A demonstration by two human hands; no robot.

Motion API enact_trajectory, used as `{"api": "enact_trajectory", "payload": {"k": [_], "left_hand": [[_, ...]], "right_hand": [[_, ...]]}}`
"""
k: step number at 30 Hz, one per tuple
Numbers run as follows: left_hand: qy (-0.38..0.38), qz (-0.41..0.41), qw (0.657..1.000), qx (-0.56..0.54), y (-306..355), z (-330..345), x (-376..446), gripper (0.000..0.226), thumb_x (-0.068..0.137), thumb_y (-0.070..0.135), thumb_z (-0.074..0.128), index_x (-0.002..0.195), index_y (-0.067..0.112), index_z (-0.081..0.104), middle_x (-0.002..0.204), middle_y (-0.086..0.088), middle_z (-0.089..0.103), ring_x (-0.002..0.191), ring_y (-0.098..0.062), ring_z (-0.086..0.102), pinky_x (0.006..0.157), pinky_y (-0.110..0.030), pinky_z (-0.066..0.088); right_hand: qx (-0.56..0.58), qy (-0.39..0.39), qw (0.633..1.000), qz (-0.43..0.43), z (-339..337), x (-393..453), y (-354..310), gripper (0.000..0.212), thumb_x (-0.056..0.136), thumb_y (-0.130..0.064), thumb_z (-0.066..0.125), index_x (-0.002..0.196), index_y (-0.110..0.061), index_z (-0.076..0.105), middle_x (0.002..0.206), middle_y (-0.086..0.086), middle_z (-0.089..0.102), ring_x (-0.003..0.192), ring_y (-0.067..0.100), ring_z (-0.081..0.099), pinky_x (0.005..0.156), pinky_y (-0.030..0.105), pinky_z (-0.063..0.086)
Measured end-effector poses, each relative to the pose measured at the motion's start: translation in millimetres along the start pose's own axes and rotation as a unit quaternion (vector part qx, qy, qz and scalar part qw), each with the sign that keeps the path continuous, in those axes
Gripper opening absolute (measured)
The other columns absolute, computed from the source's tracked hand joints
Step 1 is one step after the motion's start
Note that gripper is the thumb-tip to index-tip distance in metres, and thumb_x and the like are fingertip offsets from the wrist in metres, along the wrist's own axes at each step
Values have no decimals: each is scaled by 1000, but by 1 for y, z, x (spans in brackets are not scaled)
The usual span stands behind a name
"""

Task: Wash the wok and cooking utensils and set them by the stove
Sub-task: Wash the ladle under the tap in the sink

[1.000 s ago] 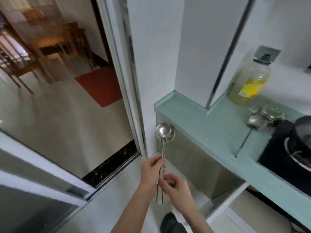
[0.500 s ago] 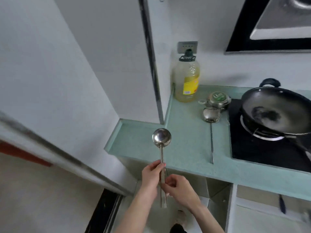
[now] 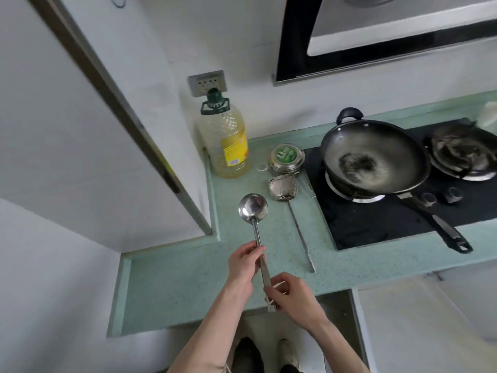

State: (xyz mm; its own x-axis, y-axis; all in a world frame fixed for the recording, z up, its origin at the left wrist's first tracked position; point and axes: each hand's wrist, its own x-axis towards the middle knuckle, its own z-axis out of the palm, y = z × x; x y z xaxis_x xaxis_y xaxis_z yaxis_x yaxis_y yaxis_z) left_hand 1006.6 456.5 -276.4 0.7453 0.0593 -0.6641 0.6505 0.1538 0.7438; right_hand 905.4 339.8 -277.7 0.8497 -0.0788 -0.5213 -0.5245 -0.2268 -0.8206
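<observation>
The single head-worn camera looks steeply down from above the person's forearms, close over the green counter (image 3: 172, 286), facing the wall with the stove (image 3: 390, 224) off to the right.

Steel ladle (image 3: 253, 208): bowl up, handle gripped by both hands, held over the counter left of the stove (image 3: 390, 222). Steel spatula (image 3: 284, 187): flat on the counter just left of the stove, blade apparently soiled. Black wok (image 3: 376, 157): on the stove's left burner, dark residue inside, long handle pointing front-right.
</observation>
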Motion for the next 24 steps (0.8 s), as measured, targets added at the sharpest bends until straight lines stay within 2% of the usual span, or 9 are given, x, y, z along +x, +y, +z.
{"api": "enact_trajectory", "payload": {"k": [3,5,7,10,12,16,19,24], "left_hand": [[-21,-20,999,18,10,12,28,13,88,1,74,99,7,74,84,-13,74,76,-24,67,71,-33,53],[-28,-31,999,24,14,21,46,16,87,1,75,101,7,74,85,-12,75,79,-24,68,72,-33,51],[-28,-40,999,21,15,30,65,18,86,1,76,103,6,73,86,-13,75,80,-25,68,74,-35,52],[-4,-45,998,40,12,41,93,20,87,-1,75,105,6,71,91,-16,74,78,-24,68,69,-33,53],[18,-51,998,44,12,48,110,20,87,-2,73,106,5,70,94,-17,73,77,-24,68,65,-30,55],[48,-44,994,91,13,55,138,24,87,-2,74,109,6,71,97,-11,70,89,-24,67,76,-29,59],[38,-30,983,175,8,57,157,30,87,3,75,117,5,70,108,-10,72,96,-24,70,92,-38,59],[33,-23,968,246,-3,64,175,34,83,2,79,115,8,69,109,-11,73,94,-25,71,89,-41,61]], "right_hand": [[-82,80,993,10,1,14,-8,27,85,-51,73,104,-34,62,76,-12,76,67,2,70,62,28,54],[-166,138,976,17,5,26,-11,32,82,-60,68,104,-37,61,74,-18,74,70,-1,68,63,25,52],[-219,170,961,16,7,42,-13,29,87,-56,65,106,-35,63,79,-16,75,75,4,69,66,26,54],[-260,180,948,24,8,68,-12,26,93,-47,63,110,-28,66,93,-12,75,81,12,69,68,27,54],[-274,190,942,39,7,84,-7,23,95,-44,63,109,-27,67,95,-11,73,81,14,68,66,27,52],[-307,203,929,45,8,109,3,21,98,-43,63,101,-23,67,92,-7,70,76,17,65,66,30,51],[-335,187,923,25,9,125,13,22,101,-38,59,100,-17,65,91,-5,66,76,20,65,67,33,52],[-358,160,919,22,11,138,25,21,103,-33,53,97,-14,62,91,-2,65,79,23,65,63,31,42]]}}
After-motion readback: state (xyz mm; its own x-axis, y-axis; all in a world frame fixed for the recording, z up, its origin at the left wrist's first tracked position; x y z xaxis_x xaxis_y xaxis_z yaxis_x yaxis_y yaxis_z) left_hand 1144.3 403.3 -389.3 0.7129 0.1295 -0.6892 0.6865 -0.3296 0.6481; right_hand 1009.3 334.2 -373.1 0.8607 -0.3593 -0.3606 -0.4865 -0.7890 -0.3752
